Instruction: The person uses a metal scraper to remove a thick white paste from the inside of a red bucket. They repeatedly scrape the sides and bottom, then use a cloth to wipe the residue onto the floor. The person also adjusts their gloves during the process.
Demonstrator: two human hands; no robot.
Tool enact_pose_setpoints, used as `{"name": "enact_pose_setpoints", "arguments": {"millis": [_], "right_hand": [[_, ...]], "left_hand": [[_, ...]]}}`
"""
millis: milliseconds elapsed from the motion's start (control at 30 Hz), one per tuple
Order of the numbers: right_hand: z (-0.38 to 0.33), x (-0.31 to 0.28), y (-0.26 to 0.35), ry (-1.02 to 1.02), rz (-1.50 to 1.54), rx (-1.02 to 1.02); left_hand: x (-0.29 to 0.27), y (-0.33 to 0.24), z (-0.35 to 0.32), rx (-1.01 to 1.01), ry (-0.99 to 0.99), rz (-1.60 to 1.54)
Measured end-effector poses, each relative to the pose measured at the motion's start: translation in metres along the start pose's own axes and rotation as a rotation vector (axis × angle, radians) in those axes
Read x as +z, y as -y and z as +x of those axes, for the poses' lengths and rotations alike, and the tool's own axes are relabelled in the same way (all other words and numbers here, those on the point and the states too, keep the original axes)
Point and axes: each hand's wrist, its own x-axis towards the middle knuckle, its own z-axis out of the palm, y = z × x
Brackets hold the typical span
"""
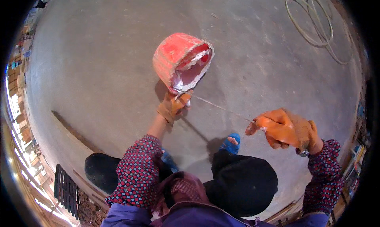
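A red, rounded bucket-like container (174, 54) is tipped toward me above the grey floor, its ragged mouth crusted with white. At the near edge of its rim, my left hand (174, 107) in an orange glove is closed. From that edge a thin, nearly straight wire or cord (221, 107) runs to the right; I cannot make out which it is. My right hand (283, 128), also gloved in orange, pinches its far end. White smears mark both gloves. My left palm and how the line meets the rim are hidden.
The grey floor (99, 60) spreads all around. A coiled pale hose (312, 42) lies at the far right. On the left rest a wooden strip (77, 132) and a dark slatted piece (66, 191). My knees and blue footwear (230, 145) are close below my hands.
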Motion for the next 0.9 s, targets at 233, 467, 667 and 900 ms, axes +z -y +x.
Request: {"name": "enact_pose_setpoints", "arguments": {"millis": [233, 467, 667, 900], "right_hand": [[0.022, 0.017, 0.018, 0.083, -0.074, 0.230], [0.031, 0.038, 0.022, 0.136, 0.385, 0.536], [0.022, 0.036, 0.042, 0.056, 0.082, 0.276], [-0.018, 0.063, 0.041, -0.463, -0.653, -0.072]], "left_hand": [[0.018, 0.083, -0.011, -0.090, -0.114, 0.027], [0.037, 0.152, 0.017, 0.298, -0.204, 0.549], [0.036, 0.135, 0.033, -0.117, -0.041, -0.357], [0.024, 0.106, 0.017, -0.200, 0.176, 0.503]]}}
